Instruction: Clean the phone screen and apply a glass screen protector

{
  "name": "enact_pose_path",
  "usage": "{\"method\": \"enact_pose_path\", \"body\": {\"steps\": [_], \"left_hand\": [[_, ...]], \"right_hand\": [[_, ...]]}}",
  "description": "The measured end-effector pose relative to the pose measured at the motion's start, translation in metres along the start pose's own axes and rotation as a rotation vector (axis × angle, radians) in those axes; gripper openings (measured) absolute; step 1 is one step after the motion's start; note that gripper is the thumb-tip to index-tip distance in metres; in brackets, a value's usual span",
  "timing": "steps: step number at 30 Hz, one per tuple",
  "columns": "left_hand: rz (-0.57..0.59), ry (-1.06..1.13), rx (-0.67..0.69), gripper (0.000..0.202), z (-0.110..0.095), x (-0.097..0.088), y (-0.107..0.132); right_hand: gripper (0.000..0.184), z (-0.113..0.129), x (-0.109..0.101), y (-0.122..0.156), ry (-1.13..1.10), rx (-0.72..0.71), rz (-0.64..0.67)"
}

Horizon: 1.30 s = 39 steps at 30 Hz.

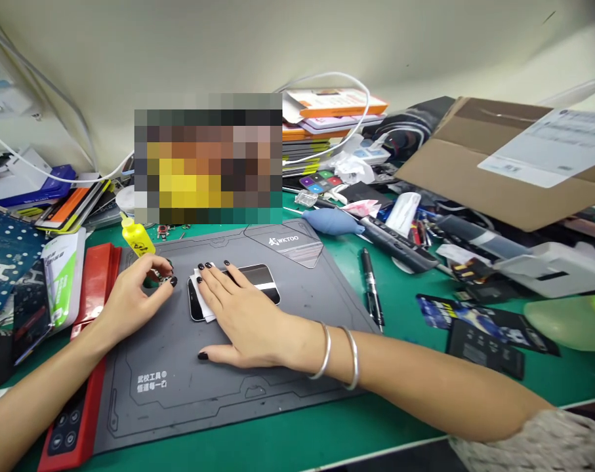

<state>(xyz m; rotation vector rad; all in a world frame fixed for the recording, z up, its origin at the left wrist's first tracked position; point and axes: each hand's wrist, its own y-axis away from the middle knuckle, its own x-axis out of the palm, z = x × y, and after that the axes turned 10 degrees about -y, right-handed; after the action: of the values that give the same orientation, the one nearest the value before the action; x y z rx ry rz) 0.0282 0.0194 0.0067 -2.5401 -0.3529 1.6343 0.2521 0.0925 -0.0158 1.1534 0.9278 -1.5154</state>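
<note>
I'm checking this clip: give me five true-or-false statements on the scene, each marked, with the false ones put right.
1. The right hand lies over a thin white sheet on the black rectangular phone. True.
2. Two silver metal bangles circle the left wrist. False: both are on the right one.
3. White "WKTOO" lettering marks the dark gray rectangular mat. True.
4. The yellow plastic bottle is beside the right hand. False: it is just beyond the left hand.
5. Both hands have dark nails. True.

"WKTOO" logo (283, 241) top-R of gray mat (193, 387), Chinese txt "武校工具" (149, 379) btm-L, power sign (71, 439) on red device (91, 400)
</note>
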Motion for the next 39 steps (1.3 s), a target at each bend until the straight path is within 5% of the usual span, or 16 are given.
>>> {"method": "enact_pose_path", "body": {"steps": [21,28,39], "left_hand": [[0.014,0.02,0.007,0.015,-0.005,-0.002,0.002],[0.016,0.026,0.035,0.012,-0.007,-0.001,0.002],[-0.011,0.059,0.051,0.015,-0.004,0.003,0.0]], "right_hand": [[0.096,-0.044,0.008,0.065,-0.005,0.152,-0.067],[0.097,-0.029,0.01,0.066,0.015,0.174,-0.077],[0.103,0.015,0.003,0.018,-0.081,0.046,0.057]]}}
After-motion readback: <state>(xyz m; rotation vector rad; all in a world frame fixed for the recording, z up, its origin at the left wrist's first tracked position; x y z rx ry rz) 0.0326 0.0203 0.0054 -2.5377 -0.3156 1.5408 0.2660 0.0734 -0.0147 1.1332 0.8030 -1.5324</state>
